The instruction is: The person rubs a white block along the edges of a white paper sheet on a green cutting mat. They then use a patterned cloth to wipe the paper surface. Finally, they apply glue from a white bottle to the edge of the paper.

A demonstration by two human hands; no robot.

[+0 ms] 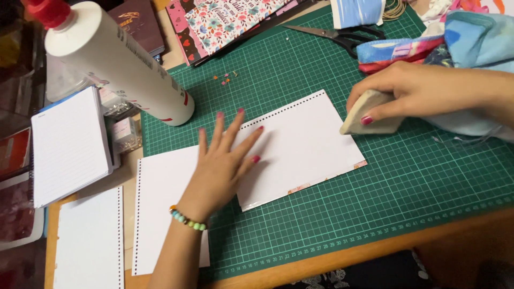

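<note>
The left hand point(222, 163) lies flat with fingers spread on one punched white sheet point(300, 147) on the green cutting mat point(375, 187). The right hand point(412, 91) pinches a beige wedge-shaped block point(369, 115) at that sheet's right edge. Two more punched sheets point(160, 208) lie to the left, beside one lined notepad point(69, 144), one white glue bottle point(118, 59) and one pair of scissors point(337, 35).

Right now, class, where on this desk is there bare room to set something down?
Bare cutting mat lies between the punched white sheet and the desk's near edge, below the right hand. A smaller patch sits near the scissors. The left side is crowded: glue bottle, notepad, loose sheets.
</note>
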